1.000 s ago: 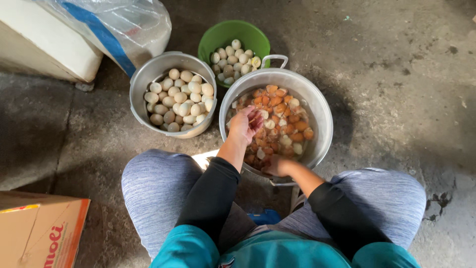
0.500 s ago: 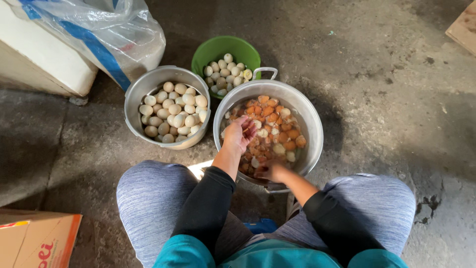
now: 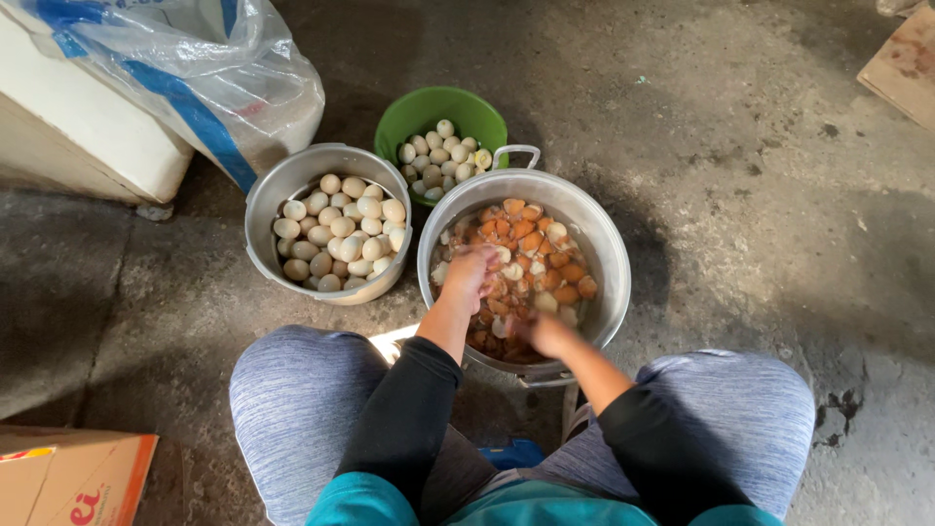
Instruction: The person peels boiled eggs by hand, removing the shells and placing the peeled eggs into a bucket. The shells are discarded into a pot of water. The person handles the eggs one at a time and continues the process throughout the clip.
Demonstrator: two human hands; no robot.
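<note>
Big pot point(image 3: 604, 244): both hands inside; egg pot point(image 3: 263, 209), green bowl point(image 3: 429, 102) beside; grip unclear

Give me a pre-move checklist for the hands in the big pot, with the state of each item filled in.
1. Both hands inside the large metal pot: ok, left hand and right hand are both over the eggs and shells.
2. Left hand grip on an egg: cannot tell, fingers curl down and hide what is under them.
3. Right hand grip: cannot tell, it is blurred.
4. Smaller metal pot of pale eggs within reach: ok, it stands just beside the left hand.
5. Green bowl upright: ok, behind both pots, holding pale eggs.
6. Large metal pot sitting steady: ok, upright on the floor between the knees.
</note>
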